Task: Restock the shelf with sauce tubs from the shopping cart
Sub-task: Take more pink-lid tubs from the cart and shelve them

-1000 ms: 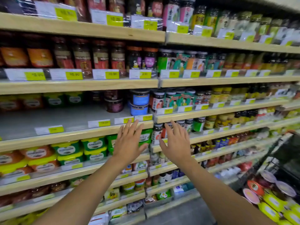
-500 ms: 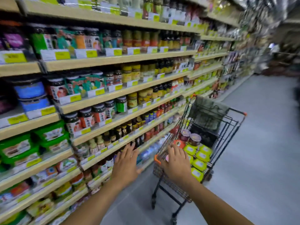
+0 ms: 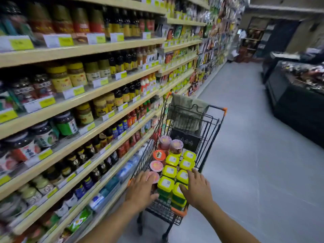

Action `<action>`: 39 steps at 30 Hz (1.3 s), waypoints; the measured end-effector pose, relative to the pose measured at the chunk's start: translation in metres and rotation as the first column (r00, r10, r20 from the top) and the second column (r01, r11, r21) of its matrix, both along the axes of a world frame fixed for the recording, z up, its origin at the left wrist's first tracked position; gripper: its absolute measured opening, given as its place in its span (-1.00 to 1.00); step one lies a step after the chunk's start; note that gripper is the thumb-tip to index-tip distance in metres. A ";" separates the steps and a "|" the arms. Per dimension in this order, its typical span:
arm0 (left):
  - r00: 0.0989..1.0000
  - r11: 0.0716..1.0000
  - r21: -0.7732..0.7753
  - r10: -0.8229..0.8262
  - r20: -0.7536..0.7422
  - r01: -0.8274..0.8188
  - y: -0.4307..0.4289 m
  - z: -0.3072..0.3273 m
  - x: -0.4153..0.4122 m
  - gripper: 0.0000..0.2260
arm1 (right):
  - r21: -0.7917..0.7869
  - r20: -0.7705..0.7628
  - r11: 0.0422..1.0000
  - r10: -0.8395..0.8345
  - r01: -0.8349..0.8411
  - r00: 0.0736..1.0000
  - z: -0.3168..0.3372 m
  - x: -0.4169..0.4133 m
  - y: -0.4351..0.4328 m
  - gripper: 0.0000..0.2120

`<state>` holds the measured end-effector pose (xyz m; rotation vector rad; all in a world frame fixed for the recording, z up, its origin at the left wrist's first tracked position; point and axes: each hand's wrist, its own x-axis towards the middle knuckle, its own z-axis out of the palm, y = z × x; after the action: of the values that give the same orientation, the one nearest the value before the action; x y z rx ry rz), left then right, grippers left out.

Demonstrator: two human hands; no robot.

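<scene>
A black wire shopping cart with orange corners stands in the aisle beside the shelves. Several yellow-lidded sauce tubs fill its near end, with round red and pink-lidded tubs to their left. My left hand hovers over the near left of the cart, fingers spread above a pink-lidded tub. My right hand reaches over the nearest yellow tubs, fingers apart, its fingertips at their lids. Neither hand holds anything.
Long wooden shelves packed with jars and bottles run along the left. A grey-green cloth hangs over the cart's far end. Grey floor stretches to the right, bounded by a dark display counter.
My view has swung from the shelf to the right and down onto the cart. Both hands have dropped from shelf height to just over the tubs in the cart.
</scene>
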<state>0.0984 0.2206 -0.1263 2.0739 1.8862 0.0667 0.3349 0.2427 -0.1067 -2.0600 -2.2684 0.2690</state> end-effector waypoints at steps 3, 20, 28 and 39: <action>0.998 0.998 0.002 -0.061 0.027 0.061 0.054 -0.004 0.011 -0.22 | -0.039 0.006 0.998 -0.042 0.042 0.999 -0.004 0.013 0.038 -0.30; 0.992 0.991 -0.092 -0.094 0.080 0.101 0.224 -0.040 0.023 -0.29 | -0.164 0.001 0.980 -0.113 0.111 0.994 -0.035 0.043 0.202 -0.29; 0.998 0.985 -0.174 0.014 0.059 -0.003 0.292 -0.055 0.024 -0.31 | -0.249 -0.017 0.968 0.020 -0.024 1.000 -0.070 0.048 0.301 -0.23; 0.943 0.906 -0.328 0.317 0.104 -0.268 0.394 -0.106 0.043 -0.30 | -0.380 -0.081 0.914 0.124 -0.146 0.989 -0.131 0.068 0.434 -0.22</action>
<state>0.1412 0.6151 -0.2324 1.5244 1.9543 0.0020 0.4025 0.6765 -0.2378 -2.0195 -2.4883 0.8336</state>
